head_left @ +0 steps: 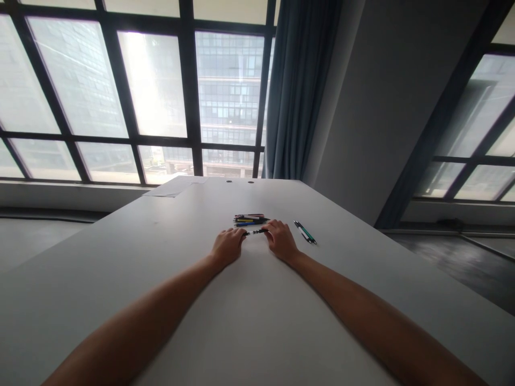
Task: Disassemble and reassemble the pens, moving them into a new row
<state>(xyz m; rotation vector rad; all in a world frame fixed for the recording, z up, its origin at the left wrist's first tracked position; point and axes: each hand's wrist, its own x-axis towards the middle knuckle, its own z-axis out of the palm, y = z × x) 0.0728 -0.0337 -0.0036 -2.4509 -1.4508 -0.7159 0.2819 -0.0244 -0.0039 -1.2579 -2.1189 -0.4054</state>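
Note:
A black pen with a clear middle part [254,232] lies level between my two hands, just above or on the white table [249,311]. My left hand [228,245] pinches its left end. At the other end, the fingers of my right hand [280,239] close on the dark tip. Right behind the hands rests a pile of several pens [248,219], with yellow, blue, red and dark barrels. To the right of my right hand, a green pen [306,230] and a white and black pen [302,234] lie side by side.
Sheets of white paper [171,187] lie at the far left of the table. Two dark round holes [250,182] sit near its far edge. Beyond stand large windows [229,88], a blue-grey curtain [300,91] and a grey pillar [386,107].

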